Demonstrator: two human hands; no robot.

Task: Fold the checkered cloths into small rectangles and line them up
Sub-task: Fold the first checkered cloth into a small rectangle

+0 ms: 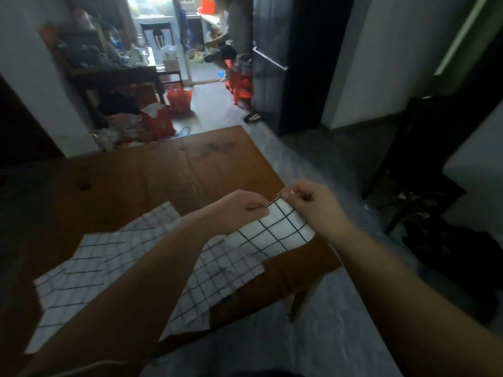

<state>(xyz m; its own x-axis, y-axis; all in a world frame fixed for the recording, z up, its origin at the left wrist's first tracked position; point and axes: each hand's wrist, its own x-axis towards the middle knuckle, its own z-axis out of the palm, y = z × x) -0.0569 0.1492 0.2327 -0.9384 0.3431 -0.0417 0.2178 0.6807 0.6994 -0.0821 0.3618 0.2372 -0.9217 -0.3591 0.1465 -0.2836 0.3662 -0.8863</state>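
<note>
A white cloth with a black grid is held up over the right edge of the brown wooden table. My left hand pinches its upper left edge and my right hand pinches its top corner. Below it, several other checkered cloths lie spread and overlapping on the table: one under my left forearm, others to the left. My left forearm hides part of them.
The table's right edge and a leg border grey floor. A dark chair stands to the right, with dark bags by it. Beyond the table are red bags, cluttered shelves, a fridge and a person by the doorway.
</note>
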